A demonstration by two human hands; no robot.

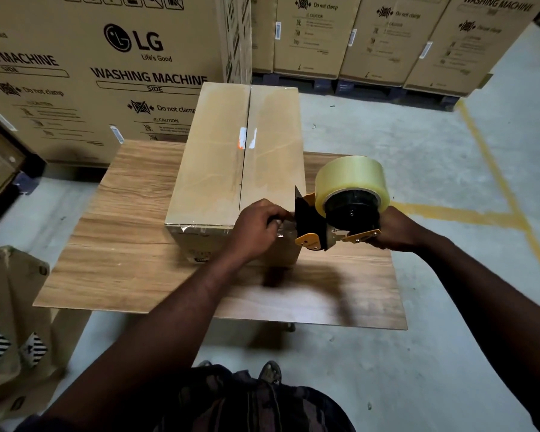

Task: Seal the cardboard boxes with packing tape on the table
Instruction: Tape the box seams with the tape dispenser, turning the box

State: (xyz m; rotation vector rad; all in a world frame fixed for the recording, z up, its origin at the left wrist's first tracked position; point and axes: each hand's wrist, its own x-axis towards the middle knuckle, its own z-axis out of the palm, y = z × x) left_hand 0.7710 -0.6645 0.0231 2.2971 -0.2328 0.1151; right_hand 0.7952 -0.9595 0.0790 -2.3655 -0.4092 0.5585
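Observation:
A long cardboard box lies lengthwise on the wooden table, its top flaps closed with a seam running down the middle. My right hand grips the handle of a black and orange tape dispenser carrying a roll of clear packing tape, held at the box's near right corner. My left hand pinches the free end of the tape at the dispenser's mouth, over the box's near edge. Old clear tape shows at the near left corner.
Tall washing machine cartons stand behind the table on the left, and more line the back on pallets. Another carton stands at my left. Concrete floor with yellow lines spreads to the right.

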